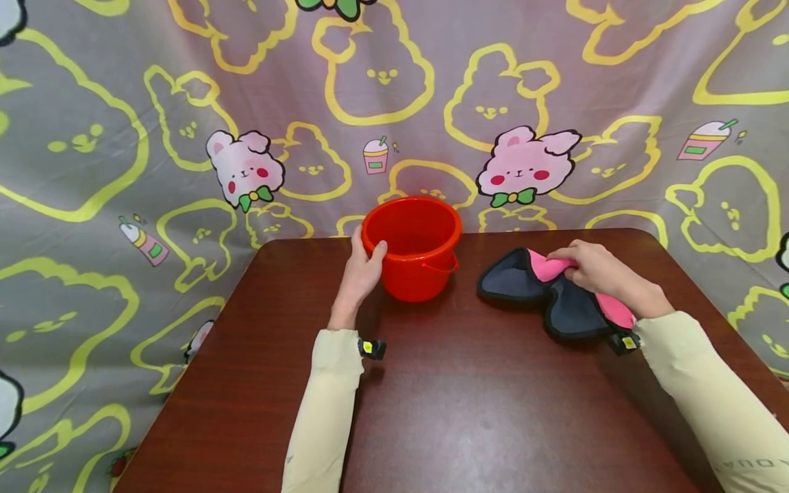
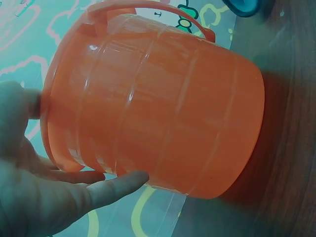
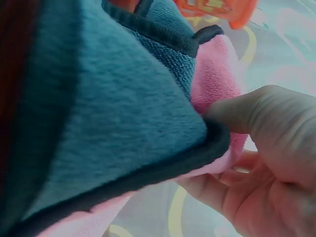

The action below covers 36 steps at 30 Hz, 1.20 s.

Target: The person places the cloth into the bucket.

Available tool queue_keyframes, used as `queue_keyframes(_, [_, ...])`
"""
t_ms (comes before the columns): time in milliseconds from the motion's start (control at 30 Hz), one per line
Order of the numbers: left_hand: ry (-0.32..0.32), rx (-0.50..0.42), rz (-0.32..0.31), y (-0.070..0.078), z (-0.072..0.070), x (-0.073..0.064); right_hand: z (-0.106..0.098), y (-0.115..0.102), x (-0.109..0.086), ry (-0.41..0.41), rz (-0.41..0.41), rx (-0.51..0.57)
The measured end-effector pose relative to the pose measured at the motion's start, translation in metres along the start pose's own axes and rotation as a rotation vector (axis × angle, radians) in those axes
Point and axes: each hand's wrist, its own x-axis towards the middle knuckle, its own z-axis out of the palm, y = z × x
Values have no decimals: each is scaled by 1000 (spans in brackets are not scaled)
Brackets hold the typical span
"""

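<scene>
A red plastic bucket [image 1: 416, 277] stands upright at the back of the table, its thin handle hanging down at the front right. My left hand [image 1: 362, 274] grips the bucket's rim on the left side, thumb over the front. In the left wrist view, fingers of that hand also lie along the bucket's wall [image 2: 153, 103]. To the right is a folded cloth [image 1: 511, 282], dark grey on one face and pink on the other, with black edging. My right hand [image 1: 600, 272] pinches the cloth between thumb and fingers, as the right wrist view shows [image 3: 123, 113].
The dark brown wooden table [image 1: 456, 404] has a glossy top. Behind it and at both sides hangs a grey curtain [image 1: 382, 89] with yellow outlines and cartoon rabbits, close to the table's back edge. A small black device sits on each wrist.
</scene>
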Motion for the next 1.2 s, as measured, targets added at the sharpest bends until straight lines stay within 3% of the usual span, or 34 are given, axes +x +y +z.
queue_keyframes(200, [7, -3, 2, 1, 1, -2, -17, -7, 1, 130, 71, 12])
queue_keyframes(433, [14, 2, 0, 2, 1, -3, -34, -23, 7, 475, 9, 50])
queue_keyframes(533, [14, -1, 1, 1, 1, -3, -40, -32, 11, 558, 8, 72])
queue_keyframes(700, [12, 3, 10, 2, 1, -4, -45, -44, 17, 639, -9, 92])
queue_keyframes(1200, [10, 10, 9, -1, 2, -2, -67, -84, 36, 783, 20, 207])
